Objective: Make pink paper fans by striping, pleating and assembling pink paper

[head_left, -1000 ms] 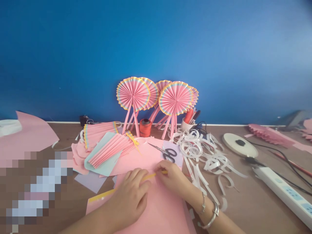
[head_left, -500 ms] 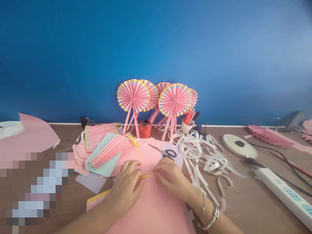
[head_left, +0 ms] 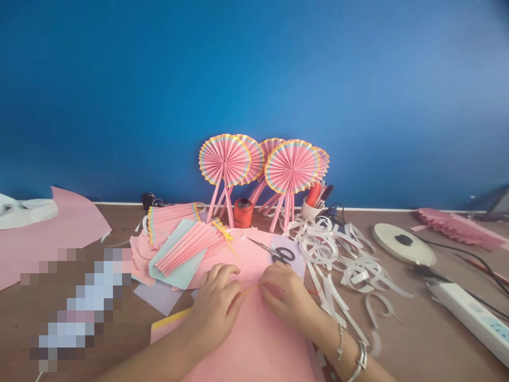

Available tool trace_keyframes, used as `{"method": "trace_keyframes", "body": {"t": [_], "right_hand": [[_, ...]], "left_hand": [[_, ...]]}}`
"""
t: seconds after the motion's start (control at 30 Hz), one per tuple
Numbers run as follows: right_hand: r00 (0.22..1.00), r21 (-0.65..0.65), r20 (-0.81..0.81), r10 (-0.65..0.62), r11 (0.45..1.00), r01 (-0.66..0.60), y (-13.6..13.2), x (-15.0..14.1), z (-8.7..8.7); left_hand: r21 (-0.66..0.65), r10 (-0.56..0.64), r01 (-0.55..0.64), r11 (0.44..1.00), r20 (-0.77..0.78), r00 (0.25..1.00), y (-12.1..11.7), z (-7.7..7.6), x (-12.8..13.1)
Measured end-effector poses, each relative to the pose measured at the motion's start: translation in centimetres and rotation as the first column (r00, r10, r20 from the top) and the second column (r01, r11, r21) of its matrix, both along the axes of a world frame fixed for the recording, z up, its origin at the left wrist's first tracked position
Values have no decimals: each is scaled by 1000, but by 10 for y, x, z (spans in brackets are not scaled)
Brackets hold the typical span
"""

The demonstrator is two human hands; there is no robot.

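Observation:
My left hand (head_left: 217, 310) and my right hand (head_left: 284, 294) rest side by side on a pink paper sheet (head_left: 258, 345) with a yellow edge strip (head_left: 170, 319). Both hands have curled fingers pinching the sheet's yellow-edged far border, where a narrow fold shows between them (head_left: 248, 291). Black-handled scissors (head_left: 274, 249) lie just beyond my right hand. Silver bangles circle my right wrist.
Finished round pink paper fans (head_left: 254, 164) lean on the blue wall beside a red thread spool (head_left: 243, 212) and a pen cup (head_left: 312, 204). Pleated pink paper (head_left: 186, 244) lies left; white curled strips (head_left: 338, 249), a tape roll (head_left: 403, 243) and a power strip (head_left: 473, 318) lie right.
My right hand slid left along the yellow edge toward my left hand, so the two now nearly touch. The view shifted slightly, moving everything a little right and down.

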State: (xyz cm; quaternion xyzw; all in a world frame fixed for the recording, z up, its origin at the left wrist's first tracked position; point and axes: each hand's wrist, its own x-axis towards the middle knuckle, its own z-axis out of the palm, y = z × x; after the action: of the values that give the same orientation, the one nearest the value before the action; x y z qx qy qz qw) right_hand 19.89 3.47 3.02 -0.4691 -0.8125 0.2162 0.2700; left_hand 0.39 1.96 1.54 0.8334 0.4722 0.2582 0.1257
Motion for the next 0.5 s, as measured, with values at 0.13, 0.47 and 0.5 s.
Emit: {"method": "trace_keyframes", "body": {"t": [0.13,0.47,0.5], "right_hand": [[955,-202,-220,-200,967,156,8,7,-3],[760,448,104,-642,712,540,29,54,-15],[777,450,127,-617,734,509,27,50,-14]], "left_hand": [[-8,1,-1,1000,11,1000,1,1,-1],[-8,7,-7,1000,53,999,3,0,1],[-7,10,-10,1000,58,998,3,0,2]]}}
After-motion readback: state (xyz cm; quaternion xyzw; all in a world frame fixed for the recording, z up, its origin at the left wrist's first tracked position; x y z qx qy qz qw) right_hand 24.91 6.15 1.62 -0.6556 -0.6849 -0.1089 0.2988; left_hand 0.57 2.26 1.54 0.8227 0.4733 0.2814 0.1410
